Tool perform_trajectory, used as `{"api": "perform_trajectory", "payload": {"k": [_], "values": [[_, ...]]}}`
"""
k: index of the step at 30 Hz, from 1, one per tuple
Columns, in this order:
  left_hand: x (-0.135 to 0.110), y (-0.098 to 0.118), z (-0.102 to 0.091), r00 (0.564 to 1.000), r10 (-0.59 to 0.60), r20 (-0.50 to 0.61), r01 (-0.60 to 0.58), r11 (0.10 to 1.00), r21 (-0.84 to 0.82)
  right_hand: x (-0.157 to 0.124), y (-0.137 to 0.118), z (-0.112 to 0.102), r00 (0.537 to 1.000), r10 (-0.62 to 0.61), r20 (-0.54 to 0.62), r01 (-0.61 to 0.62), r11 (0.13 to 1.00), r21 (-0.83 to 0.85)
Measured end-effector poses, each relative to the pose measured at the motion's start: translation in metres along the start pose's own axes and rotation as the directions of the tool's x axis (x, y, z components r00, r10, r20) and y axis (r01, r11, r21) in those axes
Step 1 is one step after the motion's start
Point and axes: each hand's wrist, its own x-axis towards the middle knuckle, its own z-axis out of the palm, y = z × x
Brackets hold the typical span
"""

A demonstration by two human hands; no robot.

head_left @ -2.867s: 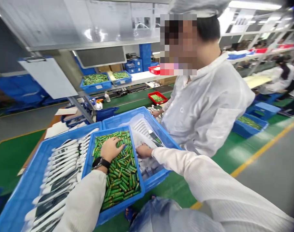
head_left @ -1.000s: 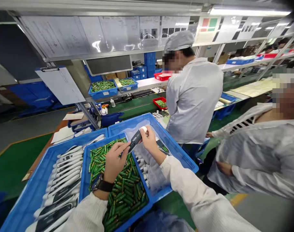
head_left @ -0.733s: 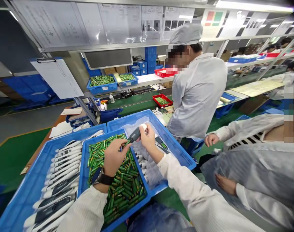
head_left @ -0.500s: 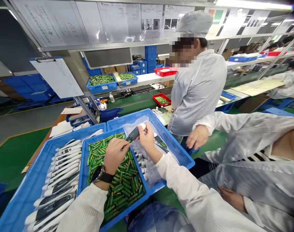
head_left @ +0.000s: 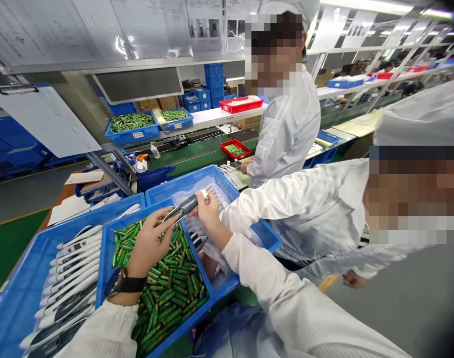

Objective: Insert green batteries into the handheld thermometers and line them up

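Note:
A slim dark-grey handheld device (head_left: 185, 205) with a white tip is tilted above the trays, with green showing in its open side. My right hand (head_left: 209, 214) grips it near the white tip. The fingers of my left hand (head_left: 150, 242) close on its lower end; their exact hold is partly hidden. Under my hands, a blue tray (head_left: 109, 248) holds many green battery cells (head_left: 174, 278). To the left, a larger blue tray (head_left: 16, 293) contains a row of white-and-grey handheld devices (head_left: 72, 273).
A co-worker's sleeve (head_left: 249, 206) reaches behind my right forearm into the right-hand blue tray (head_left: 273, 241), close to my arm. Another person (head_left: 292, 124) stands at the bench beyond. Blue bins of green cells (head_left: 133, 122) sit on the shelf, and a red tray (head_left: 234, 149) lies below.
The view has shifted right. The co-worker on the right has leaned in and put an arm into the right tray. My left fingers have spread along the device's lower end, which now shows green inside.

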Motion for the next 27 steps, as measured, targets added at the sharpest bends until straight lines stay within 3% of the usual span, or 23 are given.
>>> {"api": "perform_trajectory", "payload": {"k": [5, 11, 15, 21, 24, 27], "values": [[-0.001, -0.002, -0.006, 0.983, -0.18, 0.041, 0.183, 0.979, -0.089, -0.006, -0.006, 0.003, 1.0, -0.013, 0.007, 0.012, 0.999, 0.053], [-0.006, -0.011, -0.007, 0.899, -0.378, 0.223, 0.431, 0.855, -0.289, -0.014, -0.013, 0.005, 1.0, -0.001, 0.003, 0.001, 0.995, 0.103], [-0.003, 0.0, -0.008, 0.916, -0.353, 0.193, 0.397, 0.865, -0.306, -0.022, -0.018, 0.003, 0.999, -0.002, 0.044, -0.001, 0.997, 0.082], [0.005, 0.013, -0.002, 0.936, -0.328, 0.131, 0.353, 0.883, -0.311, -0.023, -0.018, -0.001, 0.994, -0.105, -0.009, 0.105, 0.994, -0.013], [0.002, 0.011, 0.003, 0.917, -0.387, 0.096, 0.396, 0.855, -0.335, -0.018, -0.014, -0.001, 0.996, -0.081, 0.035, 0.08, 0.997, 0.018], [-0.003, 0.005, 0.005, 0.869, -0.492, 0.043, 0.455, 0.762, -0.461, -0.015, -0.015, -0.002, 0.993, -0.113, 0.017, 0.113, 0.993, 0.038]]}}
